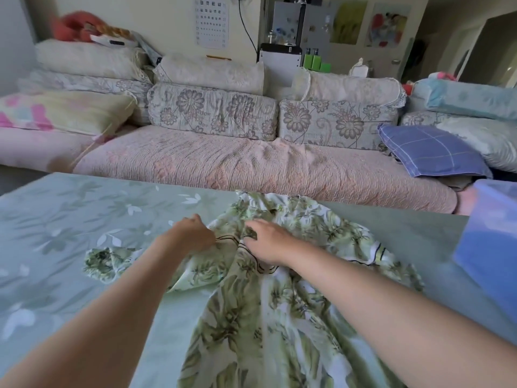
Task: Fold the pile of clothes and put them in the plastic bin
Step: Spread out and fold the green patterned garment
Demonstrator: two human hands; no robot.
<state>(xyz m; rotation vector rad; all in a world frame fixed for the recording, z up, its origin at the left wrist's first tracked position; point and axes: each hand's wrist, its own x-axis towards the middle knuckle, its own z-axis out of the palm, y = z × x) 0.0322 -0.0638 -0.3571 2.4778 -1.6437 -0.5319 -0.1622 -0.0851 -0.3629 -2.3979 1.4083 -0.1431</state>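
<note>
Garment (251,317) in green leaf print lies spread on the worktop (70,233); left hand (193,233) grips a fold, right hand (268,243) rests flat on it.

The garment (251,303) is thin creased cloth, the table cover (70,219) smooth matt cloth, the sofa cover (223,163) puckered quilting.

green leaf-print garment (251,303)

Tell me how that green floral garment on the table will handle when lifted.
Probably floppy: the green floral garment lies in soft folds and bunches where the left hand grips it. Likely light, since the cloth looks thin. It should drape and sag, not hold shape.
</note>
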